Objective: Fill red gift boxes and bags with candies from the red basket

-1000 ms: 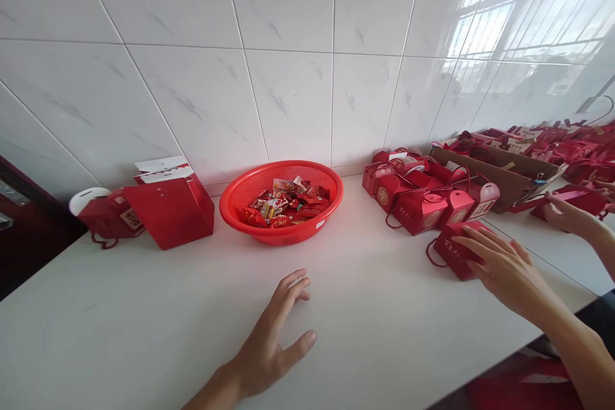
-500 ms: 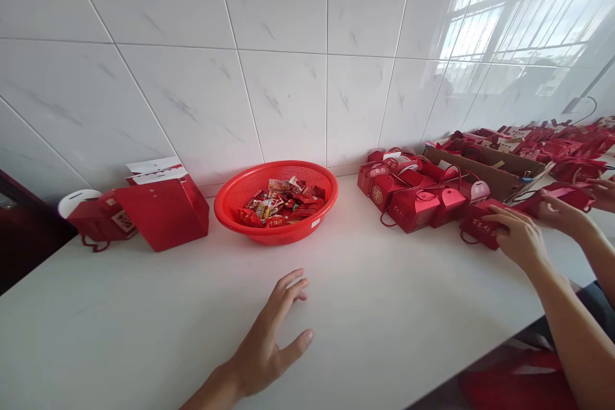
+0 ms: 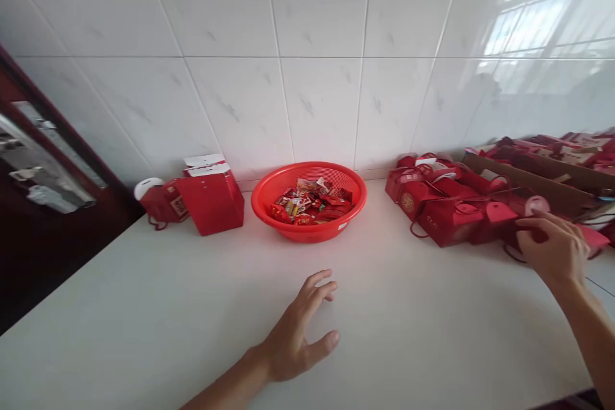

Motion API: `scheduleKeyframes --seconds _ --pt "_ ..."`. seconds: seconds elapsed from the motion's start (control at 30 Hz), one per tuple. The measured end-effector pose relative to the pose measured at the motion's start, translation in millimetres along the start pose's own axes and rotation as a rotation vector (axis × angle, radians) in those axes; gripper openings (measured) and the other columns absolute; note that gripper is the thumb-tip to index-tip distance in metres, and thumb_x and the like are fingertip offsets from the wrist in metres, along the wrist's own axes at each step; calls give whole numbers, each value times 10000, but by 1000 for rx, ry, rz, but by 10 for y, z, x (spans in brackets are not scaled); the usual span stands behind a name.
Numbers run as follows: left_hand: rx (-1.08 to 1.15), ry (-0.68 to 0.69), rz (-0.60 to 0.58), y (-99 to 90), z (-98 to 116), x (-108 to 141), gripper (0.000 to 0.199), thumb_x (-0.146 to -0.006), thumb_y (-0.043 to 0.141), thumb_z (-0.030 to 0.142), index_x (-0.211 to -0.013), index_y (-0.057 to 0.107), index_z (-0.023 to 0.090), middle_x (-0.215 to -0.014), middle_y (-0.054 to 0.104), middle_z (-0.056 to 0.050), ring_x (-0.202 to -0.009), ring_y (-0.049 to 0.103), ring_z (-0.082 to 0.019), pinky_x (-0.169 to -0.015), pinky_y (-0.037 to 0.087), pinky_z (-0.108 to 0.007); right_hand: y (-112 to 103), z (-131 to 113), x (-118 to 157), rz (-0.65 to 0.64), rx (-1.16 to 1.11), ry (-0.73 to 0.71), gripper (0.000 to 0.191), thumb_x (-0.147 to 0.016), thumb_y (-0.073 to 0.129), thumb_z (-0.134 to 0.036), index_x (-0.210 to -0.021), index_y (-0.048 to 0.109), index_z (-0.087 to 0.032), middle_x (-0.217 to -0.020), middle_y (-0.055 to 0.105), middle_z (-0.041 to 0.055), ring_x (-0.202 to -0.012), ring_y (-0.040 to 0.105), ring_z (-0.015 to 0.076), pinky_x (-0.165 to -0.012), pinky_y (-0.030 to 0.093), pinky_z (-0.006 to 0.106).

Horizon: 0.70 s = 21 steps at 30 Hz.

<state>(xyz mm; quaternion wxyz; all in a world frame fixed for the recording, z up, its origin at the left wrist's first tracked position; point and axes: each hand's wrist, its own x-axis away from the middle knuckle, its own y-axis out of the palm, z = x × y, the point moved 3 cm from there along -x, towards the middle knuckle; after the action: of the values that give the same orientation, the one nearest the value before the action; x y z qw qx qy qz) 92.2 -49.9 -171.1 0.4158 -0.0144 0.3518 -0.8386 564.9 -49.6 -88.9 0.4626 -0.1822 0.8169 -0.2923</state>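
My left hand point(image 3: 298, 339) hovers over the white table point(image 3: 192, 307), palm inward, thumb and fingers spread around nothing. Beyond its fingertips stands a red plastic basket point(image 3: 310, 234) holding small wrapped candies point(image 3: 312, 202). At the right, my right hand point(image 3: 555, 250) is bent above the front of a row of red gift boxes point(image 3: 451, 218) with cord handles. Its thumb and index finger are apart with no box between them. A red box point(image 3: 514, 246) lies partly hidden behind that hand.
At the left by the wall, a tall red box point(image 3: 214, 205) with its white-lined top open stands beside a smaller red box point(image 3: 163, 202). A cardboard carton point(image 3: 519, 173) and many more red boxes stretch along the far right. A dark door point(image 3: 52, 205) borders the left.
The view has swung left, so things sit further right. My right hand has come up off the box it was touching. The other person's hands have left view. My left hand keeps its pose.
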Motion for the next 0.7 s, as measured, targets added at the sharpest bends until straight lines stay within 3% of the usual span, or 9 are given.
scheduleKeyframes --seconds 0.07,0.13,0.17,0.27,0.37,0.47,0.57,0.63,0.7 --pt "11 10 14 -9 30 -16 547 -897 595 330 -1410 410 281 -1536 361 -167 -1114 618 -255 -1012 514 -512 -8 -374 100 8 -271 89 233 -815 505 -325 -867 698 -205 -1119 730 169 -1139 644 342 -1019 459 461" --pt "17 23 35 -34 64 -37 494 -887 602 334 -1354 473 236 -1495 415 -178 -1115 626 -250 -1003 521 -476 11 -808 255 -85 -564 132 236 -760 591 -362 -896 704 -205 -979 754 132 -884 709 297 -840 549 415" --pt "16 39 53 -55 81 -49 454 -882 603 332 -1312 512 218 -1460 455 -178 -1128 626 -253 -990 529 -454 27 -1050 356 -172 -643 74 248 -756 623 -390 -900 710 -208 -901 754 108 -801 704 274 -770 559 389" --pt "-32 118 133 -166 130 -82 332 -892 579 303 -1203 598 188 -1346 564 -171 -1170 623 -257 -953 548 -393 82 -1762 786 -451 -810 -288 178 -825 633 -388 -838 711 -229 -825 740 54 -759 688 210 -744 554 315" --pt "-160 194 256 -379 179 -89 258 -918 544 254 -1143 646 179 -1261 633 -156 -1129 652 -232 -959 544 -361 208 -2257 1333 -809 -951 -552 194 -932 533 -313 -880 696 -223 -792 712 36 -701 660 162 -678 549 267" --pt "-314 186 445 -740 212 -51 206 -920 542 231 -1061 686 186 -1169 689 -128 -1059 674 -215 -935 549 -343 355 -2418 1762 -967 -1018 -608 237 -964 462 -282 -885 671 -203 -790 694 43 -687 636 151 -673 541 267" --pt "-375 90 716 -1258 160 32 162 -901 567 243 -938 716 191 -1078 721 -98 -1002 681 -208 -919 551 -343 493 -2344 2021 -1069 -1000 -596 257 -961 444 -283 -870 670 -202 -777 685 40 -665 614 151 -639 519 263" --pt "-333 -62 922 -1665 24 95 162 -857 597 293 -845 722 192 -1048 728 -89 -1014 679 -227 -921 557 -355 563 -2259 2111 -1101 -986 -568 247 -946 462 -298 -856 673 -208 -770 685 37 -659 604 155 -613 497 257" --pt "-229 -321 1169 -2086 -198 171 158 -786 615 297 -820 719 182 -1048 739 -78 -1031 689 -234 -905 572 -333 622 -2200 2157 -1116 -984 -507 249 -933 472 -323 -842 674 -211 -755 681 34 -659 601 160 -607 487 255"
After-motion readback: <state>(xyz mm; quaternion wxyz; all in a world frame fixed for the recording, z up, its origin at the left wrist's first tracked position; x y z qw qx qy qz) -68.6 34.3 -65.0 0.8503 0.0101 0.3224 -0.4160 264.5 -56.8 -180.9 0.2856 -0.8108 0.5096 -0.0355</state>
